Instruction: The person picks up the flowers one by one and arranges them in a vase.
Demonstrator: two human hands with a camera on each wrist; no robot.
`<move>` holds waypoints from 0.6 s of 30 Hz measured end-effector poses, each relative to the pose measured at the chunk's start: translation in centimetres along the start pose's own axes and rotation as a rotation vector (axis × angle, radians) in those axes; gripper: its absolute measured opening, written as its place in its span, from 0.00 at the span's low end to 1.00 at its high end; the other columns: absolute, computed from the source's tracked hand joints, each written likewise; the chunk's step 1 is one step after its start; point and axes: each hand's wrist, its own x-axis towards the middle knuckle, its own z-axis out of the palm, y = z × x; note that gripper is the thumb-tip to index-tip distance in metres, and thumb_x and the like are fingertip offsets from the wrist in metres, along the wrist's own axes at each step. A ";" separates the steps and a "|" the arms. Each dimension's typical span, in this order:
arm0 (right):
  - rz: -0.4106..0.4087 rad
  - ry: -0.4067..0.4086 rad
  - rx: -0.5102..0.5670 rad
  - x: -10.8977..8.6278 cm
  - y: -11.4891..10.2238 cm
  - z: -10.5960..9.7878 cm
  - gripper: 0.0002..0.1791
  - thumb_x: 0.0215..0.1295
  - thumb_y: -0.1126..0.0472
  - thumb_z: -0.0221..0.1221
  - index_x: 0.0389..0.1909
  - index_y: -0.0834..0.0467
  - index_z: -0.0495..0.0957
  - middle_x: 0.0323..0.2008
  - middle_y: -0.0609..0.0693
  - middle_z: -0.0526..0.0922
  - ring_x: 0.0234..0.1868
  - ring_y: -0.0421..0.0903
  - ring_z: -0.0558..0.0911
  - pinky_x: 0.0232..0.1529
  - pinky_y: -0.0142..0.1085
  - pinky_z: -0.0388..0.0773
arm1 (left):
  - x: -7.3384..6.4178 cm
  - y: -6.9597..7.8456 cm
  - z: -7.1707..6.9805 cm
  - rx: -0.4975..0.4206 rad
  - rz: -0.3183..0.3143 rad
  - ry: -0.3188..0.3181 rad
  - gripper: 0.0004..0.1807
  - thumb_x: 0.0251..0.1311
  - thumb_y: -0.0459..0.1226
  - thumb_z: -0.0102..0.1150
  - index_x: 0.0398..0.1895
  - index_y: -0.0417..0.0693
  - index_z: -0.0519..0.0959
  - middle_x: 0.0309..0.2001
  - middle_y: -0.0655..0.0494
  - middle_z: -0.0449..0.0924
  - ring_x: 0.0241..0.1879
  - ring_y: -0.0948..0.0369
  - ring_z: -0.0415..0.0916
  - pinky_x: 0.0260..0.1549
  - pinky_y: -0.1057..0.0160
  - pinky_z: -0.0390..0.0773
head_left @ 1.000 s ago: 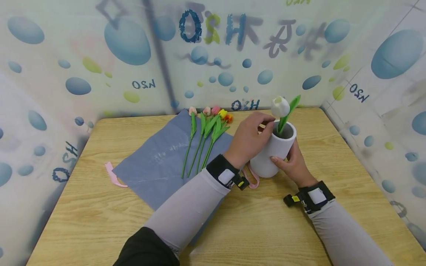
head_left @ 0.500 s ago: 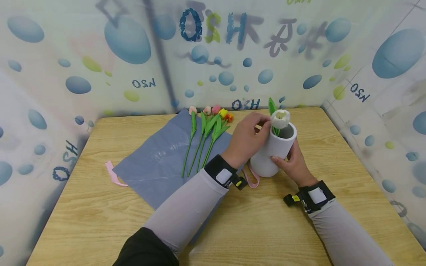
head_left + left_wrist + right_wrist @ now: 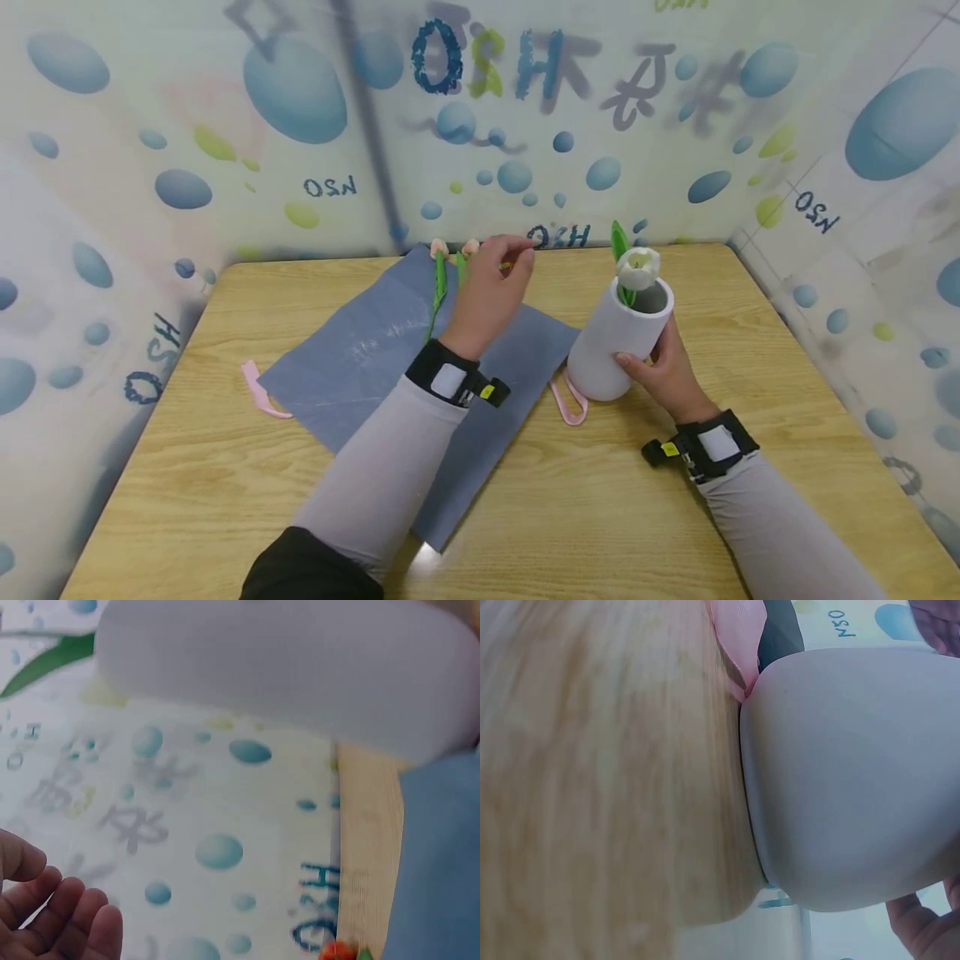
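A white vase stands slightly tilted on the table, and my right hand holds it from the right side, thumb toward the front. One white tulip with a green leaf leans at its rim. My left hand hovers over the tulips at the back, its fingers loosely bent; the left wrist view shows nothing between those fingers. A pale pink tulip lies beside that hand, which hides most of the other tulips. An orange tulip peeks in at the bottom of the left wrist view.
Blue-grey wrapping paper lies on the wooden table under the tulips. Pink ribbon sticks out at its left, and a ribbon loop lies by the vase's base. A patterned curtain closes off the back.
The white tulip turned and sank lower at the vase rim. My left hand let go of it and moved left over the tulips on the paper. My right hand stayed on the vase.
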 end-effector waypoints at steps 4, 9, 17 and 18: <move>-0.005 0.000 0.001 0.0 0.1 0.0 0.46 0.64 0.71 0.62 0.78 0.45 0.52 0.66 0.43 0.69 0.66 0.39 0.73 0.66 0.23 0.69 | 0.2 -2.2 -2.3 0.006 -0.065 0.087 0.15 0.78 0.44 0.54 0.58 0.47 0.81 0.53 0.51 0.84 0.53 0.57 0.79 0.51 0.56 0.80; -0.004 0.003 0.000 0.2 0.1 -0.1 0.47 0.64 0.71 0.62 0.78 0.44 0.52 0.66 0.43 0.69 0.66 0.40 0.73 0.65 0.22 0.69 | 0.0 -5.0 -4.9 0.004 -0.152 0.166 0.16 0.77 0.43 0.55 0.59 0.43 0.79 0.55 0.46 0.82 0.55 0.52 0.78 0.54 0.52 0.77; -0.007 0.011 0.005 0.1 0.2 0.0 0.47 0.63 0.71 0.62 0.78 0.45 0.52 0.66 0.43 0.69 0.65 0.40 0.73 0.64 0.22 0.71 | -0.6 -9.3 -7.4 0.051 -0.337 0.175 0.20 0.78 0.44 0.51 0.64 0.42 0.77 0.59 0.45 0.80 0.57 0.49 0.76 0.56 0.48 0.75; -0.012 0.015 0.007 0.1 0.2 0.0 0.47 0.63 0.71 0.62 0.78 0.45 0.53 0.66 0.44 0.70 0.65 0.40 0.74 0.64 0.23 0.71 | -0.6 -9.6 -7.5 0.072 -0.353 0.165 0.21 0.78 0.45 0.51 0.64 0.43 0.77 0.60 0.45 0.80 0.58 0.49 0.76 0.57 0.48 0.76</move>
